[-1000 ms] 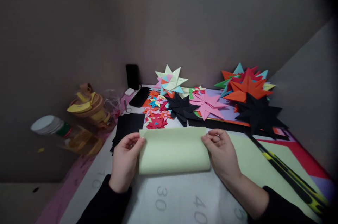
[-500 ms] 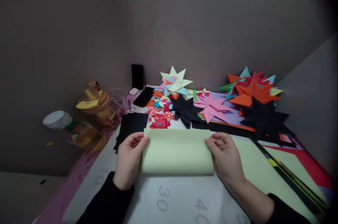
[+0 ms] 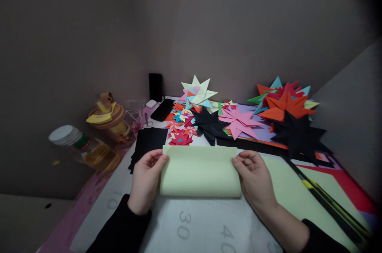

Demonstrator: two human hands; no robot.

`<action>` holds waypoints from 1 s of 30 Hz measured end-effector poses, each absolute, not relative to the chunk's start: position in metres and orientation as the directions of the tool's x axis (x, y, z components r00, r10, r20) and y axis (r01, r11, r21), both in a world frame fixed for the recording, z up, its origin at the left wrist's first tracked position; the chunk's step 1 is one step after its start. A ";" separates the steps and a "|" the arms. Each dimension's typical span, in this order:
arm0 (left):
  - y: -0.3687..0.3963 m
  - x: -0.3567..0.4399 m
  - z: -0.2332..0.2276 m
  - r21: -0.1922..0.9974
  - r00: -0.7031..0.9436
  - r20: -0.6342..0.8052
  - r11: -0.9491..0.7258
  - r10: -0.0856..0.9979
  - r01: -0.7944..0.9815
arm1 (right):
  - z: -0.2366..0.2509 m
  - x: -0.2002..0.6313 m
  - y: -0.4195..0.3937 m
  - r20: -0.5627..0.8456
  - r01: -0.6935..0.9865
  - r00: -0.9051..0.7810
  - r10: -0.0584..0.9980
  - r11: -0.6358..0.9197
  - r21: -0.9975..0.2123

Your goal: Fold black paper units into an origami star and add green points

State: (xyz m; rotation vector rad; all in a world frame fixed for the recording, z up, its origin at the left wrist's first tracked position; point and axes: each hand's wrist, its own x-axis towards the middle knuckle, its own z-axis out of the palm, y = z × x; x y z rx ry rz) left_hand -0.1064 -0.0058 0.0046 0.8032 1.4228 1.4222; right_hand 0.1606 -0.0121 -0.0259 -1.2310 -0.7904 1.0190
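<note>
Low in the middle of the frame, a pale green sheet [image 3: 199,171] lies on a white mat [image 3: 191,225] printed with grey numerals, folded over so its rounded fold faces the lower edge and its two free edges meet at the top. Left hand [image 3: 145,179] pinches the sheet's upper left corner between thumb and fingers; right hand [image 3: 255,179] pinches the upper right corner likewise, so the sheet spans the gap between both grips. Surface plain, matte, uncreased apart from the soft fold. Behind it, toward mid-frame: black paper [image 3: 147,143], small mixed stars [image 3: 180,127], a black star [image 3: 209,123], a pink star [image 3: 238,119]. Right of frame: orange star [image 3: 283,106], a ruler [image 3: 325,199] running diagonally. Left of frame: a jar [image 3: 86,149].
</note>
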 end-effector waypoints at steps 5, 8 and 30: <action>-0.006 -0.105 0.005 0.980 -0.346 -0.162 0.109 0.924 -0.167 | -0.027 0.161 -0.012 -0.034 -0.162 0.376 0.926 0.030 -0.986; -0.004 -0.106 0.005 0.982 -0.345 -0.152 0.102 0.926 -0.159 | -0.024 0.161 -0.012 -0.006 -0.113 0.383 0.924 0.040 -0.993; -0.038 -0.128 0.006 0.819 -0.042 -0.195 0.186 0.980 0.542 | -0.022 0.179 -0.043 0.022 0.444 -0.023 0.999 0.030 -0.895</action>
